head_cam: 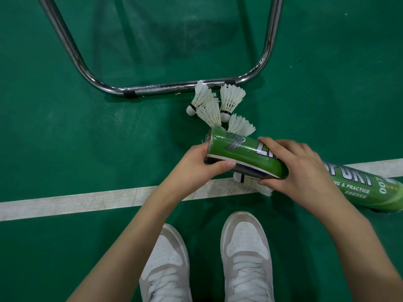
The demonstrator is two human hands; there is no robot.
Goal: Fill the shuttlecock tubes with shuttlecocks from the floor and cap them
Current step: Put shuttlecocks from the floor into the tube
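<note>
While both hands clasp the green shuttlecock tube (244, 156) above the court line, left hand (196, 164) curls round its end and right hand (292, 166) wraps mid-barrel; it looks light, slick cardboard that could crush, so grip gently. Fragile feathered shuttlecocks (214, 105) lie just beyond.

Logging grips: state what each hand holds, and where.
Both hold the green tube: left hand at its open end, right hand around its middle.

A chrome tube frame (165, 87) and white sneakers (246, 253) on green floor (65, 138).
</note>
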